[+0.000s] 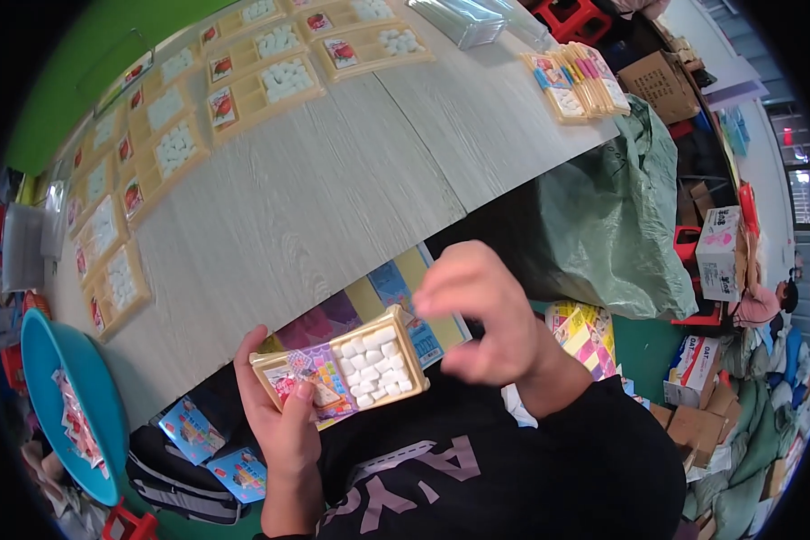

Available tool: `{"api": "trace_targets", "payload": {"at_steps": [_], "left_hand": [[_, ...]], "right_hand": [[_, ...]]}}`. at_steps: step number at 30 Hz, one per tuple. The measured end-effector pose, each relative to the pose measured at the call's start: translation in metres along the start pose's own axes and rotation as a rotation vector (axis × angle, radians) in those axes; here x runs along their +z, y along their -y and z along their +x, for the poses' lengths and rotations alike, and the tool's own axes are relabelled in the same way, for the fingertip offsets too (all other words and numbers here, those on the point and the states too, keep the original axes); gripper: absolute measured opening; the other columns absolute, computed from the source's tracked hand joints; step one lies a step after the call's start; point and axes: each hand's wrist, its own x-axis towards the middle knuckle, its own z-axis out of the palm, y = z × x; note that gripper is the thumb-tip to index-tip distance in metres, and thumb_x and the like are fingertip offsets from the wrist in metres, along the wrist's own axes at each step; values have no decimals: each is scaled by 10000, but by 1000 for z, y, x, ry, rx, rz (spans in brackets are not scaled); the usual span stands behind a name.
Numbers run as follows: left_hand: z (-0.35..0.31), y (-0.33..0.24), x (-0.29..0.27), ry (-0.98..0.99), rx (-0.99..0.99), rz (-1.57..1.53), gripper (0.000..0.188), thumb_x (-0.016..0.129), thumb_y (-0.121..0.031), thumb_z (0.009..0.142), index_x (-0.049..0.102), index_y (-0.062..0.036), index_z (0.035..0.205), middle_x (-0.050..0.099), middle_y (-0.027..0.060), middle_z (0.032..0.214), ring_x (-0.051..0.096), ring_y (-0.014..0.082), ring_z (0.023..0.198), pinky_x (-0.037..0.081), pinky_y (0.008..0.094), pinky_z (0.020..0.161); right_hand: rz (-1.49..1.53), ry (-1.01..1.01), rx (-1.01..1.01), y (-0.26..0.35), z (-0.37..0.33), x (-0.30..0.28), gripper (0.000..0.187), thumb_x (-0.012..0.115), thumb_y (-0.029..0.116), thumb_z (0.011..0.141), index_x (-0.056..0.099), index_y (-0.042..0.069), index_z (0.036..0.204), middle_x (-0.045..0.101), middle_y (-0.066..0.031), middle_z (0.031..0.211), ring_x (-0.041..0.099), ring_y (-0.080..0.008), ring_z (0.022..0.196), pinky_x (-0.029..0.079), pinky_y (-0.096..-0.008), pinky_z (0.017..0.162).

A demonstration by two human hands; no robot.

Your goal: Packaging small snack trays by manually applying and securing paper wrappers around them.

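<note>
My left hand (283, 430) grips a small cream plastic tray (417, 360) by its left end, thumb on top and fingers beneath. White marshmallow-like pieces (373, 366) fill its right compartment. A purple printed card and a sachet with a red picture lie over its left part. To the right of the tray, my right hand (484, 315) hovers with fingers curved and apart, holding nothing. On the grey table (333, 189), similar trays (283, 81) stand in rows at the far left, each with white pieces and a strawberry-printed sachet.
Upright finished-looking packs (576, 83) lean together at the table's far right. Clear plastic covers (463, 20) are stacked at the back. A blue basin (36, 405) with sachets is at the left. A green sack (612, 216) hangs beside the table; cartons (722, 252) stand further right.
</note>
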Motion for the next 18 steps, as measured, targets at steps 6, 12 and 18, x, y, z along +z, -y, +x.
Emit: {"api": "trace_targets", "payload": {"at_steps": [6, 12, 18], "left_hand": [[11, -8, 15, 15, -72, 86, 667, 637, -41, 852, 301, 14, 1425, 548, 93, 1036, 584, 139, 926, 486, 269, 848], [24, -13, 22, 119, -53, -67, 752, 622, -260, 888, 224, 1, 1470, 571, 148, 1110, 569, 158, 937, 465, 296, 855], [32, -23, -19, 150, 290, 350, 642, 585, -300, 897, 346, 18, 1401, 595, 158, 1077, 534, 150, 848, 437, 290, 795]], "right_hand": [[-341, 388, 0, 20, 4, 7, 517, 788, 374, 718, 617, 127, 1139, 546, -104, 1267, 567, -282, 1095, 439, -436, 910], [-395, 276, 74, 8, 5, -14, 521, 837, 212, 584, 650, 84, 1053, 612, -141, 1176, 589, -314, 1052, 468, -416, 873], [-992, -333, 336, -55, 4, -96, 397, 750, 201, 742, 597, 36, 1069, 604, -122, 1107, 582, -297, 1028, 462, -402, 893]]}}
